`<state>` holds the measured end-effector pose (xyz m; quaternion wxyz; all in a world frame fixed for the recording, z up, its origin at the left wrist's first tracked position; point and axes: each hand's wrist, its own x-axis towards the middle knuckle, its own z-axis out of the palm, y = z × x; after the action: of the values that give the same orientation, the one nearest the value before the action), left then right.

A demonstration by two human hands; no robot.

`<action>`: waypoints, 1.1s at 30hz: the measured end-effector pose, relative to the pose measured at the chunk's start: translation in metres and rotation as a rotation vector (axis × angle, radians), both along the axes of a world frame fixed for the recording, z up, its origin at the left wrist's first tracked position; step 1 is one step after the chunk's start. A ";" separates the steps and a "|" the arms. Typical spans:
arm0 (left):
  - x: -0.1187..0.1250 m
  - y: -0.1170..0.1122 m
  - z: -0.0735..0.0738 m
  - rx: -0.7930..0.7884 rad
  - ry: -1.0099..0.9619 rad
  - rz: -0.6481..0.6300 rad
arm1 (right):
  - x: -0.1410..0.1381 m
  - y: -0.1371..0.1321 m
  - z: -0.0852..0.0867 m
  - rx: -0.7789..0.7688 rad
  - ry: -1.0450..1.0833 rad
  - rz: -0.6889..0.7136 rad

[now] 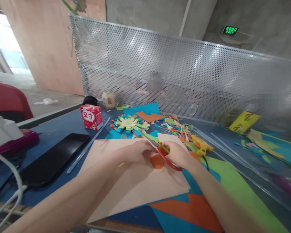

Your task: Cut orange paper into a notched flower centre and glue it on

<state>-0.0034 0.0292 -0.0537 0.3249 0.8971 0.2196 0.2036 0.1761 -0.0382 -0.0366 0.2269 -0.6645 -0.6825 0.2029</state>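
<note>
My right hand (176,153) is closed around scissors (167,157) with red and yellow handles. Their blades point away and to the left, over the far side of a pale pink paper sheet (135,184). Just left of the scissors, my left hand (142,151) has its fingers curled together above the sheet. Close by its fingertips is a small rounded orange patch (157,161); whether the fingers grip it, I cannot tell. Beyond the hands lies a layered paper flower (128,123) in blue, cream, green and orange.
A black phone (55,158), a clear stick (87,147) and a red box (91,117) are on the left. Paper scraps (177,126), a yellow glue gun (201,145) and green paper (235,184) lie right. A perforated metal screen (174,71) borders the table's back.
</note>
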 end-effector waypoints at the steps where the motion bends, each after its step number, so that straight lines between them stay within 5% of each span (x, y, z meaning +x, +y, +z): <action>1: 0.000 0.001 -0.001 -0.006 0.001 0.002 | -0.001 0.000 0.000 0.000 -0.007 -0.009; 8: 0.003 0.004 -0.008 0.010 0.076 -0.034 | -0.009 -0.006 0.001 -0.016 -0.012 -0.037; 33: 0.002 -0.003 0.006 -0.109 0.126 -0.056 | 0.000 -0.004 -0.003 -0.076 0.028 0.009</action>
<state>-0.0013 0.0262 -0.0472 0.3643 0.8950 0.2249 0.1255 0.1765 -0.0427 -0.0396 0.2100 -0.6668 -0.6739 0.2390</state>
